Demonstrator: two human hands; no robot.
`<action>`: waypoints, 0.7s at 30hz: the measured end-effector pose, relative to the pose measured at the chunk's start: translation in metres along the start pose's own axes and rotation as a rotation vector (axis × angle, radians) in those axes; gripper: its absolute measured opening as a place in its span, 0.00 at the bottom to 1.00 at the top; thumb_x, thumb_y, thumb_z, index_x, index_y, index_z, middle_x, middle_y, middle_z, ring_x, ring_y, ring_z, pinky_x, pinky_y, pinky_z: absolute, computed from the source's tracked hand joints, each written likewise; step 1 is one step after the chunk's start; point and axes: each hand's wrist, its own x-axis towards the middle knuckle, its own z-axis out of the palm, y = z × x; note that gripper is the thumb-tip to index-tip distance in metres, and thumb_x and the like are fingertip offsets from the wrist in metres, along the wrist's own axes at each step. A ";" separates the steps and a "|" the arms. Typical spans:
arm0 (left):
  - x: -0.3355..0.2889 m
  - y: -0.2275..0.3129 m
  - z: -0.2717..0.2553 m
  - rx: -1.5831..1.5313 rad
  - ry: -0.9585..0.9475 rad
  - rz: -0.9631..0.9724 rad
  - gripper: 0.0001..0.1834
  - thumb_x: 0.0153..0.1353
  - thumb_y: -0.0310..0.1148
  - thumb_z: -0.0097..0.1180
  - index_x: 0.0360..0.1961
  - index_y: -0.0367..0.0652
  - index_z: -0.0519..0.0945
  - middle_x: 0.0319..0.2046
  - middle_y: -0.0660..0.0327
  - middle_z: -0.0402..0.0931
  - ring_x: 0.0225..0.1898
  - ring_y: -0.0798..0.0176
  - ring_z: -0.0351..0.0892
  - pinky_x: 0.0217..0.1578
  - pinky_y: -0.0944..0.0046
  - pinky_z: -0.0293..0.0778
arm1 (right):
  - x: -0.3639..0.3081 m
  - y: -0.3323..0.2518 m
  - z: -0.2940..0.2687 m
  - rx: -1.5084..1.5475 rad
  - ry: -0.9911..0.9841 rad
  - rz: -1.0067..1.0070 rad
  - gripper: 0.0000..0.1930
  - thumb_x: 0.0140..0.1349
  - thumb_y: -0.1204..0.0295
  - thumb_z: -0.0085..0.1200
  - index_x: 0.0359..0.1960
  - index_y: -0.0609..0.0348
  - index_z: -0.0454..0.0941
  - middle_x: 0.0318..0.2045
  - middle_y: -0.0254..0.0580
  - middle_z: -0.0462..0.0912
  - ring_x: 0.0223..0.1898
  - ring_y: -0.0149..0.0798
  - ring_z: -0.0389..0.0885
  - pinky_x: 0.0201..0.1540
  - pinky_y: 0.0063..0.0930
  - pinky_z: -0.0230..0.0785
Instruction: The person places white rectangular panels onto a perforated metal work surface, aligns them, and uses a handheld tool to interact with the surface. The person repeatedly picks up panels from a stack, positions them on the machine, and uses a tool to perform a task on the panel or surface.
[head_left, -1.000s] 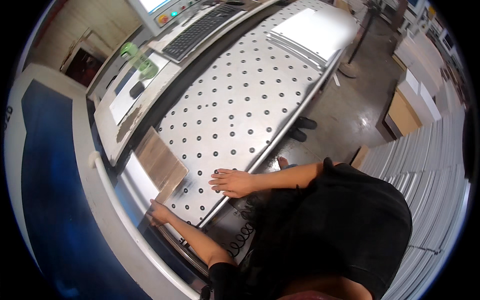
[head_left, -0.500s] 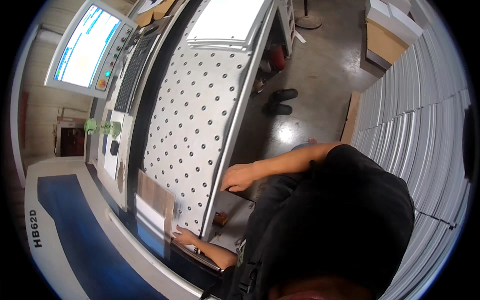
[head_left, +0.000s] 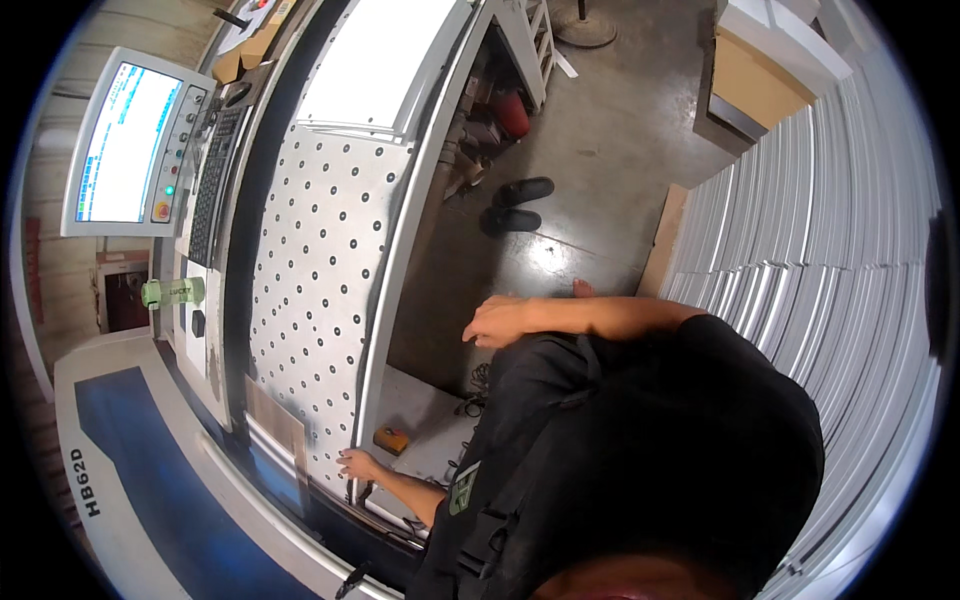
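Observation:
My left hand (head_left: 358, 464) is at the near corner of a white worktable (head_left: 290, 250) dotted with black-ringed holes. Its fingers stretch out over the table's edge, and I see nothing held. Close to it lies a wood-grained strip (head_left: 277, 408) along the machine's opening. My right hand (head_left: 497, 321) hangs in the air to the right of the table, apart from its edge, with fingers loosely bent and no object visible in it. A stack of white sheets (head_left: 380, 65) lies at the table's far end.
A control screen (head_left: 130, 150), keyboard (head_left: 215, 180) and green bottle (head_left: 172, 292) stand left of the table. The machine's blue panel (head_left: 150, 440) fills the lower left. Black slippers (head_left: 517, 205) lie on the floor. Tall stacks of white sheets (head_left: 740, 230) line the right side.
My right hand has come away from the table's edge and moved right. My left hand stays at the corner. The whole view has shifted, bringing the table further left.

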 end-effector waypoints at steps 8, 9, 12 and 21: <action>-0.014 0.092 0.001 0.068 -0.071 0.013 0.46 0.72 0.67 0.25 0.78 0.44 0.50 0.75 0.34 0.45 0.78 0.37 0.42 0.72 0.32 0.44 | -0.019 0.039 -0.041 0.140 0.110 0.074 0.22 0.68 0.63 0.51 0.61 0.57 0.78 0.44 0.51 0.88 0.50 0.54 0.84 0.56 0.47 0.74; -0.022 0.108 0.003 0.052 -0.072 0.050 0.45 0.72 0.67 0.24 0.78 0.44 0.50 0.76 0.35 0.44 0.78 0.37 0.41 0.72 0.33 0.42 | -0.019 0.046 -0.053 0.131 0.107 0.091 0.22 0.68 0.63 0.51 0.61 0.57 0.78 0.44 0.50 0.88 0.50 0.54 0.84 0.56 0.47 0.73; -0.035 0.206 0.011 0.002 -0.049 0.242 0.46 0.73 0.67 0.23 0.78 0.43 0.50 0.76 0.37 0.43 0.79 0.39 0.39 0.73 0.34 0.40 | -0.032 0.064 -0.111 0.130 0.228 0.161 0.22 0.70 0.62 0.49 0.62 0.56 0.77 0.42 0.50 0.89 0.48 0.54 0.85 0.56 0.46 0.73; -0.077 0.378 -0.006 -0.169 0.012 0.414 0.40 0.74 0.60 0.34 0.75 0.40 0.59 0.75 0.38 0.49 0.78 0.41 0.45 0.75 0.39 0.40 | 0.022 0.103 -0.331 -0.004 0.629 0.152 0.16 0.70 0.60 0.52 0.52 0.49 0.86 0.47 0.45 0.88 0.44 0.50 0.87 0.50 0.43 0.78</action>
